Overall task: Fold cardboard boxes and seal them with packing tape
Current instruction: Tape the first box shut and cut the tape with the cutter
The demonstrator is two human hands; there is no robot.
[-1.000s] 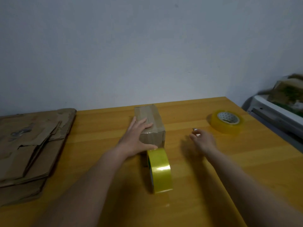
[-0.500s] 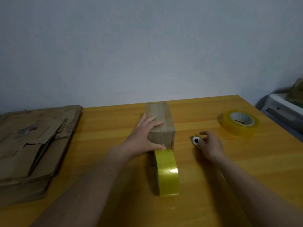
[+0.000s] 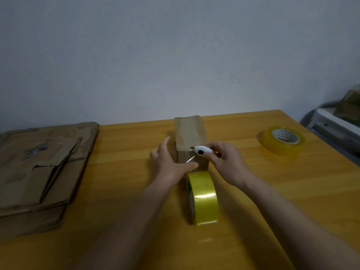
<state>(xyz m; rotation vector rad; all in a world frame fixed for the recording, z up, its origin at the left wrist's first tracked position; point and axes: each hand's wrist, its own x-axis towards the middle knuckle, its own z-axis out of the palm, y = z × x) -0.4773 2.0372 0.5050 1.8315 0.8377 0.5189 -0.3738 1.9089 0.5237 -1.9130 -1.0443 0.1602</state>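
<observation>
A small folded cardboard box [image 3: 189, 133] stands in the middle of the wooden table [image 3: 272, 191], with clear tape over its top and near face. A yellow tape roll [image 3: 203, 197] stands on edge just in front of it, its tape running up to the box. My left hand [image 3: 169, 164] is at the box's left side, its thumb pressing the tape on the near face, fingers straight. My right hand [image 3: 226, 162] grips a small white cutter [image 3: 202, 151], whose blade tip touches the box's near top edge.
A stack of flattened cardboard boxes [image 3: 39, 168] lies at the table's left end. A second tape roll [image 3: 283, 141] lies flat at the far right. Beyond the table's right edge stands a white crate [image 3: 335, 125]. A plain wall rises behind.
My right hand has picked the white cutter up from the table and brought it left to the box's near top edge. My left hand has slid down off the box top to its side.
</observation>
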